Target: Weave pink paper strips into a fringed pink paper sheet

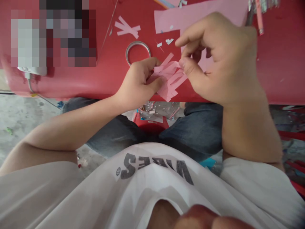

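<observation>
A piece of pink paper [168, 86] cut into a fringe of strips is held over the front edge of the red table. My left hand [141, 81] pinches its left side between thumb and fingers. At the fringe's upper right, my right hand [214, 60] has thumb and forefinger closed on the end of one curled strip, with another finger raised. Just behind my left hand lies a roll of tape [126, 54], flat on the table. Part of the pink paper is hidden by my left fingers.
Crossed pink paper strips [127, 28] lie on the red table [111, 73] at the back left. A larger pink sheet [200, 16] spreads behind my right hand, with small white scraps near it. A pink stick-like item [259, 17] lies at back right. A cable [44, 101] hangs off the left edge.
</observation>
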`<control>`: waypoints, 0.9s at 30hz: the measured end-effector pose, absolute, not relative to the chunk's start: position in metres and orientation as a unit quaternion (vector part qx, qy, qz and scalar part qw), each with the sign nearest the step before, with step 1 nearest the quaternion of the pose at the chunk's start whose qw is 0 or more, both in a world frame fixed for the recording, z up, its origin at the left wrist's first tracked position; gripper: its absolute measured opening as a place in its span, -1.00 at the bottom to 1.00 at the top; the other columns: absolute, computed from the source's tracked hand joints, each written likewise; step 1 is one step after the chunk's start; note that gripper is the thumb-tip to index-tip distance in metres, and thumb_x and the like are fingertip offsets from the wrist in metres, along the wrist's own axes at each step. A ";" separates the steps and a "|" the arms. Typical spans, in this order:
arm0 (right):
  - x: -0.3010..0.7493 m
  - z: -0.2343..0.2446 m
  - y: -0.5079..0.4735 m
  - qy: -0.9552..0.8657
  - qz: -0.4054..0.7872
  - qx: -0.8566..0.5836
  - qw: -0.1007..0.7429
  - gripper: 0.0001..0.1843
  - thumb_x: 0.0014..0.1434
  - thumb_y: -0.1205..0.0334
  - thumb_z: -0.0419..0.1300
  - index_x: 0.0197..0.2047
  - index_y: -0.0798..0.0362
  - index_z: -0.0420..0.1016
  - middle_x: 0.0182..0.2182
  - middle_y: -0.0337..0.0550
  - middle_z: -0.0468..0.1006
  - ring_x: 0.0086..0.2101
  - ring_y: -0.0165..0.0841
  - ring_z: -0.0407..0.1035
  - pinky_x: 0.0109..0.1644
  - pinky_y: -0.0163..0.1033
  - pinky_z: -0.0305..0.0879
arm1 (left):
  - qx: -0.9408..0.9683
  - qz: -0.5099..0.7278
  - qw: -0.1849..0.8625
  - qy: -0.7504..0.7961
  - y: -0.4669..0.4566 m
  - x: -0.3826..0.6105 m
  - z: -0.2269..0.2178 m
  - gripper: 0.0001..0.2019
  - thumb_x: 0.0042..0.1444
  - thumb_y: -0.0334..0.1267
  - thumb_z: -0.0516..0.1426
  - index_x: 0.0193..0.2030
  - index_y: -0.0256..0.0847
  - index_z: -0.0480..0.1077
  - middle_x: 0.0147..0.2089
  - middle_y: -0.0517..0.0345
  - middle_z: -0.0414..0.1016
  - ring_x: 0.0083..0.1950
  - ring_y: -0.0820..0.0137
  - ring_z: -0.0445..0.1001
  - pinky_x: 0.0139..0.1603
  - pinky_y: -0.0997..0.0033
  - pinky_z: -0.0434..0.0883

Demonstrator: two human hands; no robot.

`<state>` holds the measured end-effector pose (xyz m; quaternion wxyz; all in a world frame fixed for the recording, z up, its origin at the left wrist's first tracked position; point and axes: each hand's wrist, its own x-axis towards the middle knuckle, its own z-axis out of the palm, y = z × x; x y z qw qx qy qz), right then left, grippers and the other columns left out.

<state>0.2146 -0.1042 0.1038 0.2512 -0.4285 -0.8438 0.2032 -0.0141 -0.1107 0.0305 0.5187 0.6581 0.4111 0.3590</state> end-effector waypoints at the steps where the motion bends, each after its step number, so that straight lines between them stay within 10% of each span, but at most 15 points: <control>1: 0.215 0.103 -0.103 -0.849 0.194 -0.427 0.242 -0.58 0.31 0.44 0.13 0.16 -0.12 0.48 -0.16 -0.20 0.58 -0.13 -0.27 0.48 0.06 -0.11 0.38 | 0.657 0.360 0.521 0.409 -0.110 -0.014 0.030 -0.69 0.27 -0.02 0.32 -0.29 -0.14 0.34 -0.44 0.21 0.16 -0.41 0.48 0.08 -0.47 0.32 0.11; 27: 0.213 0.101 -0.099 -0.830 0.251 -0.406 0.289 -0.41 0.16 0.64 0.12 0.16 -0.08 0.39 -0.20 -0.33 0.45 -0.17 -0.48 0.49 -0.06 -0.28 0.39 | 0.601 0.378 0.610 0.351 -0.112 -0.014 0.034 -0.69 0.28 -0.02 0.32 -0.19 -0.24 0.41 -0.30 0.14 0.44 -0.30 0.45 0.47 -0.29 0.37 0.49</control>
